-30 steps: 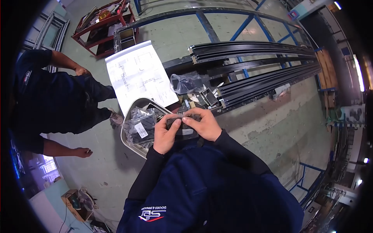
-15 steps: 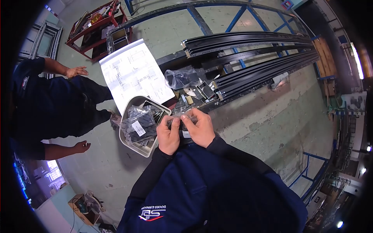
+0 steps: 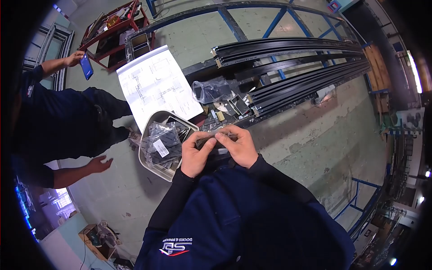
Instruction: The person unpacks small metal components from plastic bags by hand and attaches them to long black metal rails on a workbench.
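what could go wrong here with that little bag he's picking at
Both hands, left hand and right hand, pinch the small plastic packet in mid-air over the floor, so loose parts could drop and scatter if it tears. The tray of bagged parts sits right beside the left hand and might get knocked.
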### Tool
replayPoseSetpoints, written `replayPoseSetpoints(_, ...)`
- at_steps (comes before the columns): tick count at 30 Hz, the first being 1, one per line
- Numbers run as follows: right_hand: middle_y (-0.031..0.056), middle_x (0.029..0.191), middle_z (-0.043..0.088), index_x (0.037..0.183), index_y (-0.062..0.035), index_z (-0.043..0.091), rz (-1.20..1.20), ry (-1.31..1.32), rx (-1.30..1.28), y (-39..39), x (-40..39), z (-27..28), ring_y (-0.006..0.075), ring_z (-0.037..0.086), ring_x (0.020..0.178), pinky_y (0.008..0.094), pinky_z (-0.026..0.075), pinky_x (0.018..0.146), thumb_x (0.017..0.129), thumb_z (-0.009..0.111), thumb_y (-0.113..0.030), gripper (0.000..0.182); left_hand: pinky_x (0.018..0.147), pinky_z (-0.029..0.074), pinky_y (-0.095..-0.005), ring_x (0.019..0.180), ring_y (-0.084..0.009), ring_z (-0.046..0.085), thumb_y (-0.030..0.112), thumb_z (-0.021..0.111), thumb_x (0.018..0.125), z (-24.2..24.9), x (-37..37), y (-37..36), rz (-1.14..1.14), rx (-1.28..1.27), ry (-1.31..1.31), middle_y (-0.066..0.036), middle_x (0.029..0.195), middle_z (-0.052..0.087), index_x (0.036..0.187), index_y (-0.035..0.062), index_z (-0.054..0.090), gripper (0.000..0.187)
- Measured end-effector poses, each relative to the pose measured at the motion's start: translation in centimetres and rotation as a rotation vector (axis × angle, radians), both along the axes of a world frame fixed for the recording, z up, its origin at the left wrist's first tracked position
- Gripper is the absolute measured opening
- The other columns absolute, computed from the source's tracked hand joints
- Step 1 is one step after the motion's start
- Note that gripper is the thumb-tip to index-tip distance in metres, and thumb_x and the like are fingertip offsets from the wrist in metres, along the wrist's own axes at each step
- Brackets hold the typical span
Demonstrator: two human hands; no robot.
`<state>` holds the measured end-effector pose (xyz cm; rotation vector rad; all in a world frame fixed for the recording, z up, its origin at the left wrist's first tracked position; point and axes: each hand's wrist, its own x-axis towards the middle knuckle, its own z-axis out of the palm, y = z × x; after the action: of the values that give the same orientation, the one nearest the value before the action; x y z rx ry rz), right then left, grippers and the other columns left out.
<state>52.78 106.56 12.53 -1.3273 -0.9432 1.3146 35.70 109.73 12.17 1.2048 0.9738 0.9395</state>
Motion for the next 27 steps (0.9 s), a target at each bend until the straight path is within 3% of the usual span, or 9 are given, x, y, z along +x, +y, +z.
replayPoseSetpoints(4, 0.0028, 0.095, 0.070, 0.106, 0.0030, 0.071, -0.055, 0.053, -0.008, -0.1, 0.1, 1.1, 0.0077, 0.064, 0.089, 0.0257, 0.051, 0.078, 0.099, 0.071, -0.016, 0.020, 0.078, 0.050, -0.0250, 0.085, -0.0072, 0.061, 0.011, 0.071, 0.099, -0.1, -0.2, 0.5, -0.004, -0.044, 0.009, -0.001, 0.091, 0.071, 0.103, -0.0018, 0.069, 0.013)
replayPoseSetpoints(7, 0.0043, 0.098, 0.070, 0.110, 0.0043, 0.069, -0.002, -0.115, -0.009, -0.3, 1.5, -0.2, 0.0086, 0.063, 0.090, 0.0270, 0.051, 0.079, 0.100, 0.070, -0.016, 0.023, 0.080, 0.050, -0.0250, 0.087, -0.0068, 0.061, 0.010, 0.070, 0.099, -0.3, -0.4, 0.6, 0.041, -0.093, -0.007, -0.002, 0.092, 0.071, 0.101, -0.0015, 0.068, 0.012)
replayPoseSetpoints(13, 0.0080, 0.107, 0.071, 0.120, 0.0057, 0.066, 0.074, -0.011, -0.037, -0.4, 1.6, 0.0, 0.0111, 0.065, 0.096, 0.0290, 0.052, 0.084, 0.099, 0.070, -0.017, 0.031, 0.081, 0.048, -0.0241, 0.086, -0.0071, 0.060, 0.010, 0.068, 0.100, -0.2, 0.1, 0.2, 0.117, -0.118, -0.062, -0.001, 0.092, 0.069, 0.099, 0.0015, 0.067, 0.008)
replayPoseSetpoints(16, 0.0081, 0.108, 0.072, 0.122, 0.0055, 0.066, 0.055, 0.000, -0.060, -0.3, 1.0, 1.7, 0.0112, 0.065, 0.100, 0.0290, 0.053, 0.088, 0.099, 0.071, -0.020, 0.035, 0.082, 0.052, -0.0278, 0.085, -0.0104, 0.064, 0.006, 0.067, 0.100, -2.0, 0.4, 0.3, 0.296, -0.150, -0.304, -0.005, 0.094, 0.071, 0.101, 0.0009, 0.066, 0.006)
replayPoseSetpoints(17, 0.0134, 0.108, 0.074, 0.123, 0.0064, 0.064, 0.089, -0.077, -0.038, -0.4, 1.1, 2.0, 0.0175, 0.069, 0.103, 0.0328, 0.053, 0.091, 0.096, 0.074, -0.024, 0.042, 0.085, 0.055, -0.0311, 0.086, -0.0139, 0.067, 0.005, 0.065, 0.100, -1.2, 0.5, 0.4, 0.325, -0.229, -0.434, -0.007, 0.095, 0.071, 0.102, 0.0016, 0.064, 0.004)
replayPoseSetpoints(20, 0.0201, 0.110, 0.074, 0.123, 0.0069, 0.064, 0.233, -0.235, -0.043, -0.6, 1.9, 0.6, 0.0265, 0.072, 0.105, 0.0374, 0.053, 0.093, 0.092, 0.076, -0.025, 0.046, 0.086, 0.055, -0.0324, 0.092, -0.0163, 0.069, 0.007, 0.064, 0.101, -1.3, -0.2, 1.0, 0.339, -0.286, -0.456, -0.009, 0.099, 0.072, 0.102, 0.0011, 0.062, 0.006)
replayPoseSetpoints(21, 0.0237, 0.112, 0.073, 0.123, 0.0061, 0.064, 0.230, -0.228, -0.061, -0.7, 1.9, 0.4, 0.0332, 0.072, 0.107, 0.0404, 0.053, 0.094, 0.090, 0.078, -0.026, 0.048, 0.086, 0.055, -0.0324, 0.092, -0.0163, 0.069, 0.007, 0.065, 0.101, -1.3, -0.3, 1.0, 0.318, -0.298, -0.462, -0.009, 0.099, 0.072, 0.103, 0.0010, 0.063, 0.007)
replayPoseSetpoints(27, 0.0219, 0.114, 0.074, 0.123, 0.0036, 0.064, 0.215, -0.244, -0.055, -0.9, 1.9, 0.5, 0.0338, 0.071, 0.109, 0.0409, 0.053, 0.095, 0.090, 0.078, -0.027, 0.047, 0.087, 0.054, -0.0316, 0.094, -0.0152, 0.068, 0.012, 0.073, 0.096, -0.2, 0.5, 0.5, 0.245, -0.360, -0.426, -0.006, 0.104, 0.071, 0.114, 0.0018, 0.066, 0.021)
